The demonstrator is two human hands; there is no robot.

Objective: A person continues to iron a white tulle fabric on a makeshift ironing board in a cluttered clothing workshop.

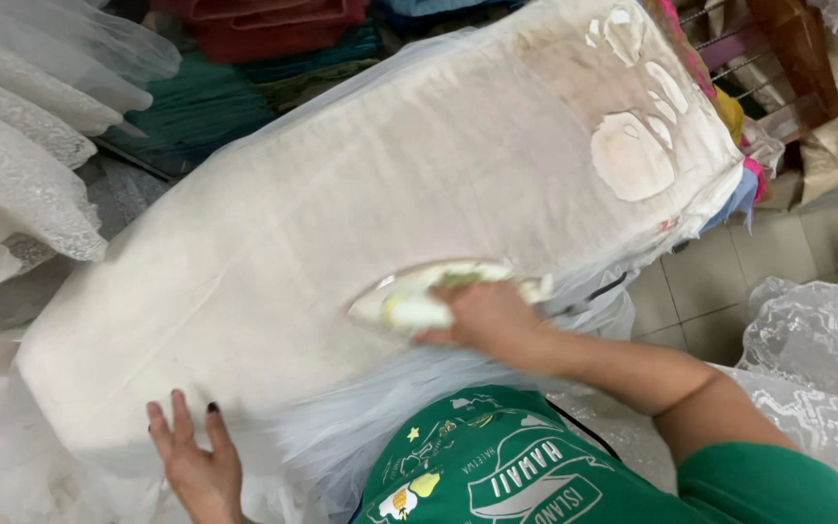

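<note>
My right hand (482, 318) grips the handle of a white and pale green clothes iron (409, 299), which lies flat on a sheer white cloth (341, 194) spread over a padded ironing board (632, 146). The iron is blurred and points left. My left hand (196, 456) rests flat with fingers apart on the cloth at the board's near edge, below and left of the iron. The board's cover shows brown scorch patches at its far right end.
White lace and tulle fabric (12, 155) hangs at the left and more lace (807, 330) piles at the right. Folded red and green cloths (244, 58) lie beyond the board. A tiled floor (710, 281) shows at right, near a brown wooden frame (797, 49).
</note>
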